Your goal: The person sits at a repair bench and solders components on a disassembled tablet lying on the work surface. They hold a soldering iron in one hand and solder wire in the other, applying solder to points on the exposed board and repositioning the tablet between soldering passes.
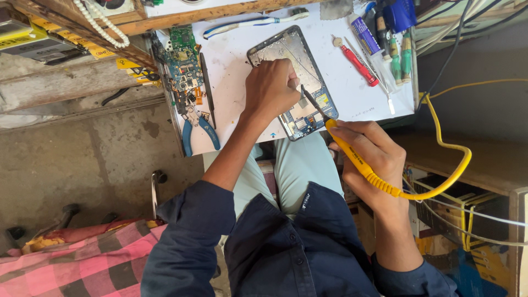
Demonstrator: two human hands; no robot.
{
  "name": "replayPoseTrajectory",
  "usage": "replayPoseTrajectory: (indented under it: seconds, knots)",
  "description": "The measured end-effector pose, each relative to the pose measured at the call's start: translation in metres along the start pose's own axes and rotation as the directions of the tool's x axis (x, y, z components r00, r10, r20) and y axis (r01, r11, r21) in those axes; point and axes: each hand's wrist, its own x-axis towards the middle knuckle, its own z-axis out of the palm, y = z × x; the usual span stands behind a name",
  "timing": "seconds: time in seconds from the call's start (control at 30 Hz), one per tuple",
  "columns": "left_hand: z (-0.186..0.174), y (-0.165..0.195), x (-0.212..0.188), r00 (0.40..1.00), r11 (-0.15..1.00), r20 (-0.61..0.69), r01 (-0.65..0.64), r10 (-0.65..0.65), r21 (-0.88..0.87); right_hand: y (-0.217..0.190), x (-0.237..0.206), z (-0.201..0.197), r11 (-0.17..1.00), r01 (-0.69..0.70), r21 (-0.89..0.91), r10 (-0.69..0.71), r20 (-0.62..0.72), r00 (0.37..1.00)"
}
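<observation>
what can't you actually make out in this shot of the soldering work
- Head view: whether the soldering iron tip touches the opened phone board; too small to tell.
- Head view: what the left hand fingertips press or pinch; the hand's own back covers them.
- Head view: the tools at top right; partly cut off by the upper edge.
- Head view: where the yellow cord ends; lost among the clutter at the right edge.

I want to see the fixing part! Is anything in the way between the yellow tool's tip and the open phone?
Nothing visible blocks it. The right hand holds the yellow soldering iron, whose tip reaches the opened phone. The left hand rests on the phone beside the tip.
</observation>
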Motion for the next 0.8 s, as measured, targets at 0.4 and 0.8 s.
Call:
replayPoseTrajectory:
  seconds: [0.4,0.8]
  knots:
    - [-0.002,0.000,0.000,1.000,1.000,0.017,-0.001,0.001,-0.001,-0.003,0.002,0.000,1.000,0.014,-0.006,-0.014,0.004,1.000]
    - [0.000,-0.002,-0.001,1.000,1.000,-0.010,-0.011,0.011,-0.007,-0.013,0.020,-0.013,0.993,-0.080,0.090,0.066,0.155,0.986]
